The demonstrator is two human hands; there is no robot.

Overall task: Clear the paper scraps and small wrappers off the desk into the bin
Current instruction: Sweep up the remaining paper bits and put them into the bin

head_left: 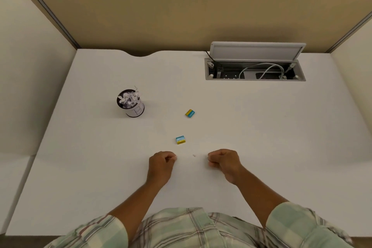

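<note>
White bench, two teal-yellow wrappers lying mid-bench, tiny scrap between my hands. Left hand and right hand curled; whether grip holds anything, I cannot tell. Bin heaped full: added scraps may spill, or nudge may tip it.

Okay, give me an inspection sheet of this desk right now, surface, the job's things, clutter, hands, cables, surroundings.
Surface: white desk, mostly bare.
Job's things: small bin at left, filled with paper scraps above its rim; far wrapper and near wrapper, both blue and yellow, lying at centre; one tiny scrap between the hands.
Clutter: nothing seen.
Hands: left hand and right hand curled on the desk; whether either holds anything cannot be told.
Cables: grey cable looped inside the open cable tray, lid up.
Surroundings: tan partition behind, pale side panels.
</note>
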